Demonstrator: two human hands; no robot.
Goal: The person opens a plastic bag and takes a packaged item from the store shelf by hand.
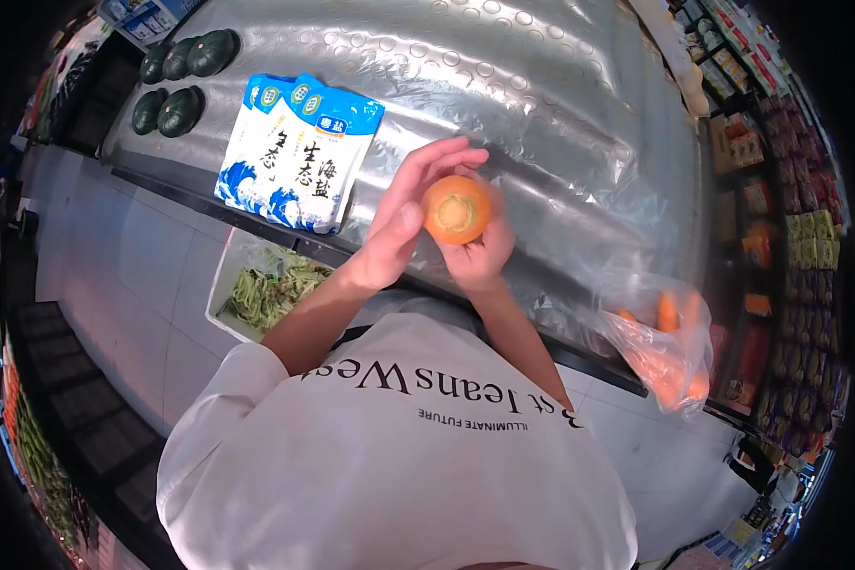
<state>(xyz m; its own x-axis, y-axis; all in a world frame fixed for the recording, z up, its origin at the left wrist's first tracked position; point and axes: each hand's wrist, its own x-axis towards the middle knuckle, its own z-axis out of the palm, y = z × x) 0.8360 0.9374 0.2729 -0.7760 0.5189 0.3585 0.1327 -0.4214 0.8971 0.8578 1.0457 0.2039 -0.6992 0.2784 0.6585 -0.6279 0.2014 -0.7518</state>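
An orange carrot points its pale stem end up at me, so most of its length is hidden beneath. My right hand is closed round it from below and from the right. On the other side, my left hand is cupped close to the carrot, fingers stretched past its far side and thumb apart; whether it touches cannot be made out. Left of my hands, overlapping blue-and-white sea salt bags lie on the silvery covered counter.
Several dark green squashes sit at the counter's far left. A clear bag of carrots rests at the right front edge. Below the front edge stands a white box of shredded greens. Stocked shelves line the right.
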